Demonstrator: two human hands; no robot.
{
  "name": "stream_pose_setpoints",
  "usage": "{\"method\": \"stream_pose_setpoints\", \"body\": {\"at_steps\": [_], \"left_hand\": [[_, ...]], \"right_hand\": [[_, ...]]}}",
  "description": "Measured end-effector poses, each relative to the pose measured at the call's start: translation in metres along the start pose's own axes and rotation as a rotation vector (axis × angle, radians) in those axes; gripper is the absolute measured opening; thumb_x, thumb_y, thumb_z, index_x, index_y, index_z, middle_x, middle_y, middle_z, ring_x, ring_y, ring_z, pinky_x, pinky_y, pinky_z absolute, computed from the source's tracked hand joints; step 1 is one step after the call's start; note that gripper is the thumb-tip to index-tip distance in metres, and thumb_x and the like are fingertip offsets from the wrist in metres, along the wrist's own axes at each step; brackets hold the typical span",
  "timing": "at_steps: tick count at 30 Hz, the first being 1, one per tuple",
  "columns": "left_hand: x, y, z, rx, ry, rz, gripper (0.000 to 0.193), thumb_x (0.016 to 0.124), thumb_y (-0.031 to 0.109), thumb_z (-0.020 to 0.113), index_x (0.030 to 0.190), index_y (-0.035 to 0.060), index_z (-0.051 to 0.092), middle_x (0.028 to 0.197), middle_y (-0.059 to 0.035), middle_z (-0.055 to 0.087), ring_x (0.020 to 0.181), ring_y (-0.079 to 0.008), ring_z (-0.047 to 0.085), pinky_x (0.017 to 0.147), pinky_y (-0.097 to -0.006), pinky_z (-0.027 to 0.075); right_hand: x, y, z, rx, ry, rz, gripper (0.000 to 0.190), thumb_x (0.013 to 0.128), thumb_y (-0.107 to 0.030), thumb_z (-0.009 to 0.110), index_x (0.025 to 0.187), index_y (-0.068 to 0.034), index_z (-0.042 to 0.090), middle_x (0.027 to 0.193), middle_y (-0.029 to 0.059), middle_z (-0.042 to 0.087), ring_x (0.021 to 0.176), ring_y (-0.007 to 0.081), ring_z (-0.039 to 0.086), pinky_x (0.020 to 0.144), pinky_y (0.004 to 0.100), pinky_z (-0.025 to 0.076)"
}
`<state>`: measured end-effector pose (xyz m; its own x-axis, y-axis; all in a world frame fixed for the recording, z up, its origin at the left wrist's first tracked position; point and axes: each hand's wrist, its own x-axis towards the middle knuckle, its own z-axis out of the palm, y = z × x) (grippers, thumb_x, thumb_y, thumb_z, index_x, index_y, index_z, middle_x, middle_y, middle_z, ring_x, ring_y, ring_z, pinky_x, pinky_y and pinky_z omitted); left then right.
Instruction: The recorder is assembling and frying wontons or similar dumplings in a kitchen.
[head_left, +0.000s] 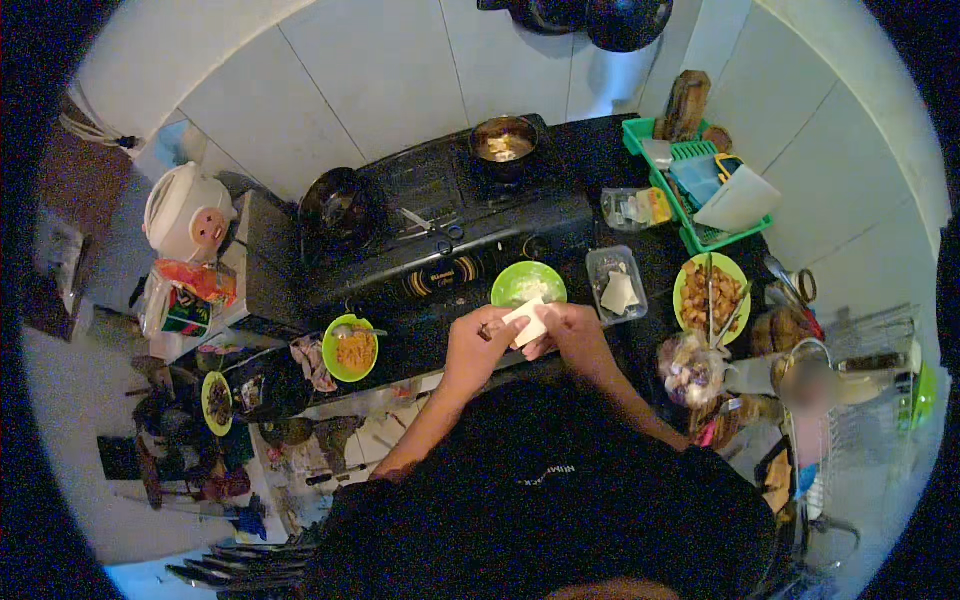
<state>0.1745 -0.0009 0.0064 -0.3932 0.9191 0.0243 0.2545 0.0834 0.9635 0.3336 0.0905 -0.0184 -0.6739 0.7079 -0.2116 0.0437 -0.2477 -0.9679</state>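
A pale, flat piece of dough wrapper (527, 324) is pinched between both hands in front of my chest. My left hand (482, 335) grips its left side, thumb on top. On its right side are the fingers of my right hand (572, 331), partly covering it. Just beyond, a light green bowl (504, 283) holds a white, crumbly or powdery food; my hands hide its near rim. To the right, a clear plastic container (639, 302) holds more pale wrapper pieces (619, 292).
A pot (504, 171) with pale pieces in liquid and a dark wok (339, 214) stand on the black gas stove (420, 176), scissors (431, 226) between them. Nearby are an orange-food bowl (351, 375), a plate of browned cubes (701, 300), a green dish rack (701, 238) and a rice cooker (187, 202).
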Motion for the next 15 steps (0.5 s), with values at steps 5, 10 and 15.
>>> {"method": "stream_pose_setpoints", "body": {"at_steps": [5, 10, 15], "left_hand": [[-0.007, -0.029, -0.046, -0.038, 0.005, -0.035, 0.024, 0.096, 0.022, 0.065, 0.097, -0.0009, 0.074, 0.072, -0.0024, 0.068, 0.064, -0.0076, 0.057, 0.057, -0.0252, 0.043], [-0.013, -0.048, -0.085, -0.127, -0.048, 0.133, 0.021, 0.096, 0.016, 0.061, 0.102, -0.0006, 0.072, 0.084, -0.0058, 0.071, 0.076, -0.0101, 0.063, 0.071, -0.0258, 0.051], [-0.020, -0.077, -0.114, -0.579, -0.127, 0.004, 0.061, 0.095, 0.009, 0.061, 0.148, 0.0020, 0.032, 0.135, -0.0179, 0.054, 0.114, -0.0230, 0.059, 0.101, -0.0360, 0.048]], "right_hand": [[-0.006, -0.001, 0.049, -0.518, 0.194, -0.199, 0.029, 0.098, -0.019, 0.060, 0.104, 0.009, 0.066, 0.087, 0.0133, 0.072, 0.072, 0.0160, 0.070, 0.068, 0.0282, 0.056], [-0.014, 0.003, 0.101, -0.313, 0.175, -0.082, 0.024, 0.092, -0.016, 0.070, 0.103, 0.005, 0.068, 0.089, 0.0117, 0.073, 0.079, 0.0135, 0.069, 0.072, 0.0270, 0.054], [-0.024, 0.009, 0.144, -0.743, 0.494, -0.663, 0.016, 0.089, -0.005, 0.068, 0.104, -0.002, 0.073, 0.096, 0.0121, 0.073, 0.087, 0.0201, 0.070, 0.078, 0.0297, 0.054]]}}
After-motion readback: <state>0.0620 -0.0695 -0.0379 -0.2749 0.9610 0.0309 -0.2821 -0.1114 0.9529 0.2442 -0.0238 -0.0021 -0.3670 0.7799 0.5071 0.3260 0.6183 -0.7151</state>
